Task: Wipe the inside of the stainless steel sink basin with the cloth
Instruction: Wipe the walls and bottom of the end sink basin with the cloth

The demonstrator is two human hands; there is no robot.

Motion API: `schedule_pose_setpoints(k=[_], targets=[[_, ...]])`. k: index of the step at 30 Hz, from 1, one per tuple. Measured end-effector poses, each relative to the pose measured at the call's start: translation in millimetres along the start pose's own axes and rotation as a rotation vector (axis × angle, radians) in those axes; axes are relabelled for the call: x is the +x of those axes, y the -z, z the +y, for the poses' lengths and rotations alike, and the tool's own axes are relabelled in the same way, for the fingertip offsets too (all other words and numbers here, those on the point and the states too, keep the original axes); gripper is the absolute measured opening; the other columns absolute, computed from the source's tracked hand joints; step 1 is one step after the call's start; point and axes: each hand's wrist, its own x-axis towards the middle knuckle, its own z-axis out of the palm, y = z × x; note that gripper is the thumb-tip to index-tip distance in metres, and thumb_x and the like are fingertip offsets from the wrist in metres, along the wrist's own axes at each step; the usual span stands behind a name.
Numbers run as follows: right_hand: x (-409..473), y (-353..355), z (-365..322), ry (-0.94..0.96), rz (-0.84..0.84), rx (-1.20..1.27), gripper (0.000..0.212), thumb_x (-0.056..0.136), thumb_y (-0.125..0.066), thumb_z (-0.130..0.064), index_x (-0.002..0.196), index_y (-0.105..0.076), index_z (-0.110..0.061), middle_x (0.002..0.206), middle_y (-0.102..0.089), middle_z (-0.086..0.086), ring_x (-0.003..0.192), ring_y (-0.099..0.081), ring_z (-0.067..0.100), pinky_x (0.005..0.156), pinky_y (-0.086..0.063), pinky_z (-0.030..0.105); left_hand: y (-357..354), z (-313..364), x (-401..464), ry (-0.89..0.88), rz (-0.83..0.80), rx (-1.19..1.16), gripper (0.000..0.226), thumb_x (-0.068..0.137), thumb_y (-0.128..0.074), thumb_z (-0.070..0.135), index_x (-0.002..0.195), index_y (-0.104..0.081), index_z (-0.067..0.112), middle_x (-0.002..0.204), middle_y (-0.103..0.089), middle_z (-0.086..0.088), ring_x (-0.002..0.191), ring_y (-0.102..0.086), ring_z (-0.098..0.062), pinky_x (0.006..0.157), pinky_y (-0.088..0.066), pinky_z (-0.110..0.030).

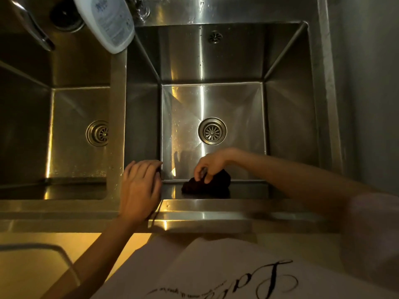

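Steel basin (287,117): right hand (210,164) clutches dark cloth (207,184) under its grip; left hand (140,186) rests relaxed.

A: What couldn't you make out?

B: The cloth (206,184) was a dark lump; the right hand (209,164) covered its top, and its fold and weave were lost in shadow.

A: And on the other side?

B: The divider hid half the left drain (98,133). The top edge cut off the bottle (108,20), its label too small to read. The tap (32,24) was blurred, and the right sleeve (371,240) too.
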Motion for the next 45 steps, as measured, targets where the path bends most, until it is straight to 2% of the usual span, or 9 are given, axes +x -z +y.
schedule_pose_setpoints(k=[5, 9, 12, 16, 23, 28, 32, 38, 45], targets=[[65, -4, 10, -0.142, 0.04, -0.055, 0.039, 0.089, -0.061, -0.009, 0.127, -0.058, -0.013, 0.139, -0.049, 0.006, 0.13, -0.043, 0.025, 0.111, -0.035, 0.036, 5, -16, 2, -0.1, 0.013, 0.091, 0.041, 0.09, -0.037, 0.025, 0.114, -0.064, 0.006, 0.113, -0.065, -0.013, 0.111, -0.055, -0.027, 0.108, -0.027, -0.043], [86, -12, 7, -0.183, 0.107, -0.044, 0.039, 0.091, -0.059, -0.01, 0.13, -0.057, -0.014, 0.144, -0.044, 0.006, 0.133, -0.04, 0.025, 0.111, -0.032, 0.032, 5, -28, -12, -0.196, 0.073, 0.139, 0.038, 0.089, -0.041, 0.022, 0.109, -0.068, 0.002, 0.111, -0.066, -0.015, 0.113, -0.049, -0.024, 0.107, -0.026, -0.044], [82, -8, -6, -0.12, 0.071, -0.072, 0.039, 0.091, -0.058, -0.009, 0.13, -0.056, -0.014, 0.14, -0.048, 0.007, 0.13, -0.043, 0.024, 0.106, -0.033, 0.029, 4, -35, -22, -0.18, 0.117, 0.112, 0.036, 0.086, -0.045, 0.018, 0.107, -0.069, 0.002, 0.115, -0.066, -0.016, 0.117, -0.048, -0.025, 0.108, -0.028, -0.046], [54, 1, -33, 0.065, 0.073, -0.055, 0.036, 0.089, -0.061, -0.007, 0.124, -0.059, -0.012, 0.13, -0.056, 0.01, 0.122, -0.051, 0.023, 0.106, -0.04, 0.036, 2, -40, -31, -0.064, 0.2, 0.047, 0.033, 0.085, -0.046, 0.014, 0.106, -0.069, 0.002, 0.12, -0.063, -0.016, 0.121, -0.047, -0.025, 0.11, -0.028, -0.048], [8, 15, -77, 0.328, 0.097, 0.038, 0.03, 0.088, -0.064, -0.01, 0.117, -0.063, -0.013, 0.112, -0.06, -0.01, 0.1, -0.05, -0.008, 0.086, -0.035, 0.0, 7, -37, -31, -0.026, 0.248, -0.016, 0.03, 0.085, -0.047, 0.012, 0.103, -0.069, 0.003, 0.119, -0.062, -0.017, 0.118, -0.049, -0.026, 0.106, -0.033, -0.051], [40, 9, -64, 0.193, 0.104, 0.029, 0.033, 0.088, -0.064, -0.008, 0.121, -0.061, -0.011, 0.125, -0.06, 0.003, 0.119, -0.053, 0.016, 0.103, -0.037, 0.025, 7, -46, -36, -0.024, 0.241, -0.018, 0.032, 0.088, -0.045, 0.014, 0.104, -0.07, 0.002, 0.12, -0.062, -0.018, 0.117, -0.053, -0.033, 0.103, -0.037, -0.056], [90, 6, -53, 0.0, 0.072, -0.051, 0.035, 0.089, -0.062, -0.008, 0.123, -0.06, -0.013, 0.132, -0.055, 0.007, 0.124, -0.05, 0.023, 0.108, -0.039, 0.038, 0, -51, -39, -0.045, 0.242, 0.011, 0.032, 0.087, -0.046, 0.015, 0.105, -0.07, 0.003, 0.121, -0.062, -0.017, 0.119, -0.051, -0.033, 0.102, -0.038, -0.056], [129, 2, -55, -0.06, 0.154, -0.135, 0.035, 0.087, -0.062, -0.013, 0.12, -0.063, -0.023, 0.127, -0.058, 0.004, 0.114, -0.055, 0.022, 0.099, -0.046, 0.034, 1, -53, -38, -0.038, 0.249, 0.007, 0.034, 0.081, -0.049, 0.009, 0.108, -0.069, 0.005, 0.123, -0.061, -0.014, 0.122, -0.048, -0.028, 0.108, -0.032, -0.049], [67, -5, -74, 0.213, 0.277, -0.024, 0.029, 0.089, -0.062, -0.016, 0.117, -0.063, -0.024, 0.121, -0.059, -0.004, 0.111, -0.054, 0.013, 0.096, -0.043, 0.029, 25, -61, -22, -0.113, 0.254, 0.009, 0.032, 0.083, -0.048, 0.011, 0.105, -0.07, 0.004, 0.12, -0.062, -0.016, 0.118, -0.051, -0.028, 0.106, -0.034, -0.051]])
